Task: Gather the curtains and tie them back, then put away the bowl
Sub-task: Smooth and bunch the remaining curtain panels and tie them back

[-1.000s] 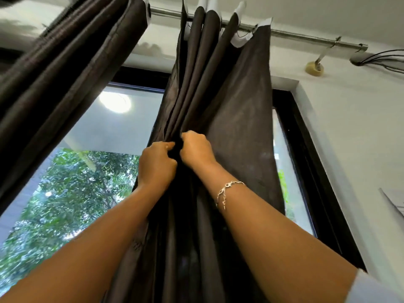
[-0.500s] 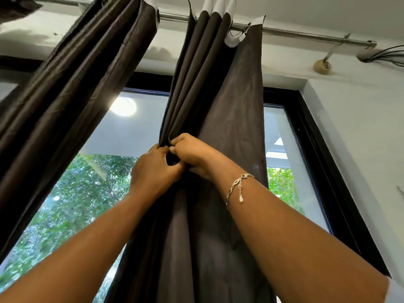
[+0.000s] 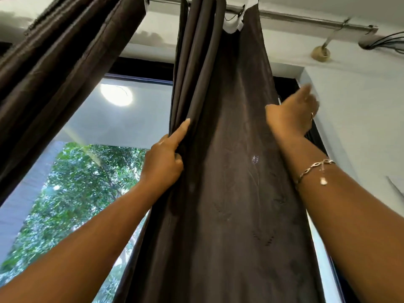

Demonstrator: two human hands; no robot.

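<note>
1 curtain (image 3: 229,171): left hand (image 3: 164,162) grips folds, right hand (image 3: 293,114) at edge.

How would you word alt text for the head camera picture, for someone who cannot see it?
A person's left hand grips the gathered folds of a dark brown curtain hanging from a metal rod. The right hand, blurred, reaches to the curtain's right edge. A window to the left shows green trees.

Bright daylight enters through the window (image 3: 98,127) at left, where a round glare (image 3: 116,94) shines. The curtain (image 3: 229,149) is backlit and dim. The right hand (image 3: 293,112) is motion-blurred, and the frame's edges bend.
</note>
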